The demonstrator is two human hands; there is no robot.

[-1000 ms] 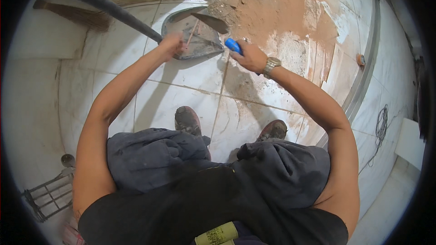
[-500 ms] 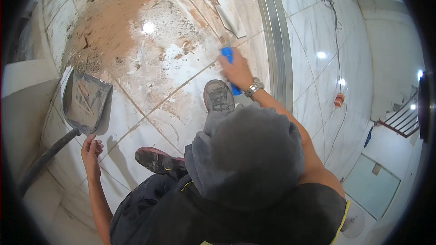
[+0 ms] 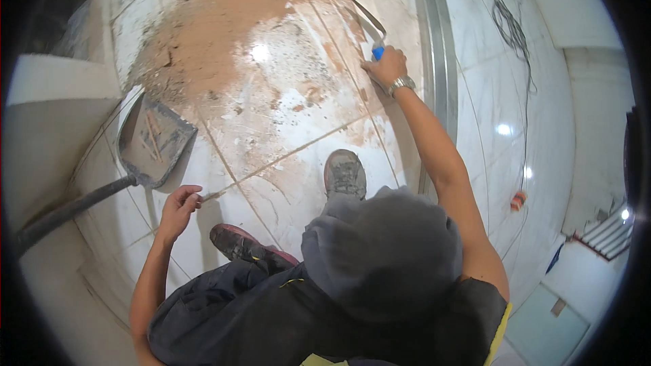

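My right hand grips the blue-handled trowel near the metal strip; my left hand, fingers loosely half-curled, hovers beside the dustpan at the left edge of the tiled floor.

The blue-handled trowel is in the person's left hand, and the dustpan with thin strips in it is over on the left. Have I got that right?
Not quite: the head view shows the blue-handled trowel in the person's right hand, not the left. The dustpan with thin strips in it is indeed over on the left.
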